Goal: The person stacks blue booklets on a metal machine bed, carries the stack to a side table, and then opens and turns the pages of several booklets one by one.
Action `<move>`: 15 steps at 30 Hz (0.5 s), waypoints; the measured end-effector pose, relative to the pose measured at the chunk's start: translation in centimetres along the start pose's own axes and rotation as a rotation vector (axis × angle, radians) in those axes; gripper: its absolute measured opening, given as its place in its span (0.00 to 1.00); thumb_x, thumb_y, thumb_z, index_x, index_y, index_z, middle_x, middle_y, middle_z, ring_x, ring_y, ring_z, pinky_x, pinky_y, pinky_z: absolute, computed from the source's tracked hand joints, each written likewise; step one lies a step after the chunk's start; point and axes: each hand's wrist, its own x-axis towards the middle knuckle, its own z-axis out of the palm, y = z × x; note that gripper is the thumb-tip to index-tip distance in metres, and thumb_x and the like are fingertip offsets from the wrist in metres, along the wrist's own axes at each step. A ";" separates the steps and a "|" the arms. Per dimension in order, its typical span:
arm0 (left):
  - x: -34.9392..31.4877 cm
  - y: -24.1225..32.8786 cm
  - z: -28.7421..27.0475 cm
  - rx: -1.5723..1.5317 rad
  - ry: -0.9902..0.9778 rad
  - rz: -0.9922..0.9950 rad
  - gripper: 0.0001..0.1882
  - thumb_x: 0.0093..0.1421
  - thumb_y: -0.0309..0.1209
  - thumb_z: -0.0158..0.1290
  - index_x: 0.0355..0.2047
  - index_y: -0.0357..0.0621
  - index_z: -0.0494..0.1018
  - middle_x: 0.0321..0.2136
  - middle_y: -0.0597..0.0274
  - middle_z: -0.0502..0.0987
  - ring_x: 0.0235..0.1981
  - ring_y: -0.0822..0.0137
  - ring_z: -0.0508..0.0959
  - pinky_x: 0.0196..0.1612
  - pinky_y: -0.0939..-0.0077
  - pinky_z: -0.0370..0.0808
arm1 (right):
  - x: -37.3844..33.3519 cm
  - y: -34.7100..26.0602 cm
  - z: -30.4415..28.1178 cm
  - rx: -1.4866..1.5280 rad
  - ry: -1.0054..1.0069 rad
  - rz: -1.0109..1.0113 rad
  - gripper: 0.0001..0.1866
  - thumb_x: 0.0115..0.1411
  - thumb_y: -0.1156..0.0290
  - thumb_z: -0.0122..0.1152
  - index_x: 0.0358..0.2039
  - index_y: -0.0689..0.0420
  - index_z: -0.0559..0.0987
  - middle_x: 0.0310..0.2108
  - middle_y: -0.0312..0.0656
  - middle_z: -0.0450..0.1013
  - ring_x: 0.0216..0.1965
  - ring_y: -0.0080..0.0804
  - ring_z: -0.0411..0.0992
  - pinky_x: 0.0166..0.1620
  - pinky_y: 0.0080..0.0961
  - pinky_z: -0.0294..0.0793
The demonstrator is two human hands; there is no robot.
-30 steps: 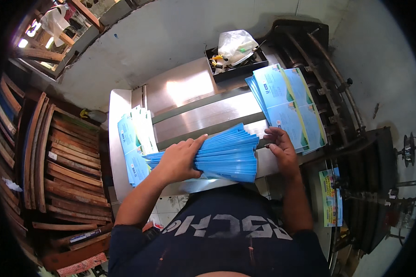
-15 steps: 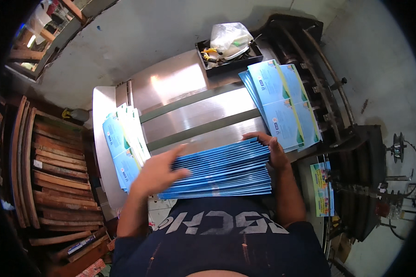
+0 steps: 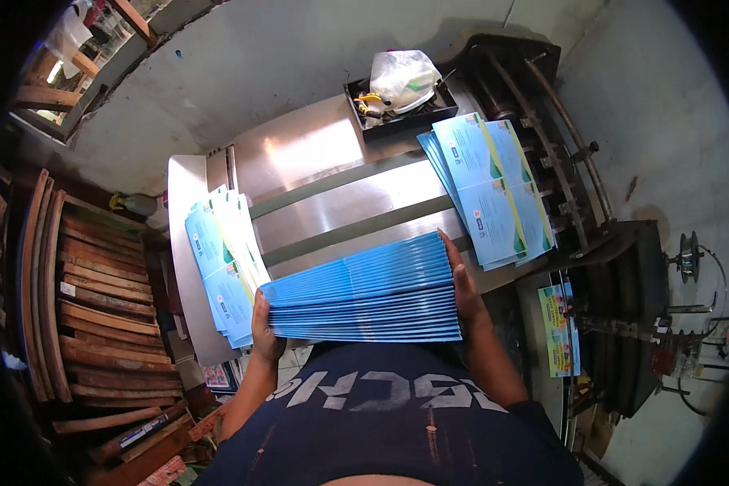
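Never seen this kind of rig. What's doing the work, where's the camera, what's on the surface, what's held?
There is no robot here: these are a person's bare hands. The view comes from the left of two fisheye cameras worn on the head, looking down, so straight edges bend near the rim and the dark shirt fills the bottom.

The left hand and right hand hold a thick stack of blue sheets between them, one at each end.

Beyond it is a shiny metal table. A left pile of printed sheets and a right pile lie toward its sides. At the back, a black tray holds a clear plastic bag.
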 end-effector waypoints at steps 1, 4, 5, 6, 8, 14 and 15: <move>-0.1 0.8 0.7 0.034 -0.047 -0.010 0.29 0.70 0.50 0.37 0.60 0.40 0.62 0.52 0.52 0.71 0.54 0.61 0.72 0.60 0.65 0.66 | -0.4 -0.4 -0.4 -0.050 -0.033 0.009 0.57 0.58 0.25 0.42 0.72 0.59 0.47 0.71 0.55 0.46 0.71 0.46 0.47 0.70 0.40 0.46; -1.0 1.7 2.8 0.032 -0.050 -0.041 0.25 0.68 0.44 0.39 0.57 0.38 0.63 0.52 0.52 0.71 0.54 0.62 0.71 0.59 0.66 0.66 | -2.7 -0.4 -0.9 0.049 -0.091 0.071 0.56 0.59 0.26 0.42 0.72 0.59 0.46 0.71 0.55 0.47 0.71 0.46 0.47 0.71 0.40 0.45; -1.4 1.2 2.9 0.031 -0.027 -0.018 0.26 0.67 0.43 0.41 0.59 0.36 0.62 0.53 0.52 0.70 0.55 0.62 0.70 0.60 0.67 0.66 | -3.7 -0.3 -0.4 0.101 -0.081 0.075 0.57 0.58 0.26 0.43 0.72 0.59 0.46 0.71 0.54 0.47 0.71 0.45 0.47 0.70 0.40 0.46; -1.3 1.4 3.0 0.036 -0.009 0.014 0.28 0.66 0.42 0.42 0.60 0.35 0.61 0.54 0.51 0.69 0.56 0.62 0.69 0.60 0.68 0.66 | -4.9 -0.6 0.3 0.101 -0.087 0.071 0.57 0.58 0.26 0.43 0.72 0.59 0.46 0.71 0.54 0.47 0.71 0.45 0.47 0.70 0.40 0.46; -0.6 1.5 3.5 0.066 -0.062 0.022 0.30 0.66 0.42 0.43 0.62 0.36 0.59 0.57 0.51 0.67 0.58 0.61 0.67 0.61 0.66 0.64 | -6.4 -1.4 0.8 0.044 0.030 0.061 0.57 0.57 0.26 0.45 0.72 0.59 0.45 0.71 0.53 0.46 0.72 0.45 0.47 0.71 0.40 0.45; -0.5 2.9 3.2 0.021 -0.081 -0.017 0.40 0.62 0.41 0.47 0.70 0.41 0.45 0.65 0.52 0.57 0.64 0.56 0.63 0.66 0.63 0.61 | -1.2 -1.8 0.9 0.057 -0.042 -0.065 0.52 0.61 0.38 0.50 0.72 0.59 0.41 0.73 0.51 0.42 0.73 0.43 0.43 0.71 0.36 0.39; -0.1 2.7 3.0 -0.002 -0.050 -0.053 0.40 0.61 0.40 0.49 0.70 0.41 0.47 0.64 0.52 0.59 0.63 0.55 0.64 0.65 0.62 0.61 | 0.6 -1.9 0.5 0.080 -0.081 0.026 0.51 0.61 0.44 0.52 0.73 0.59 0.41 0.73 0.52 0.42 0.73 0.42 0.43 0.71 0.35 0.38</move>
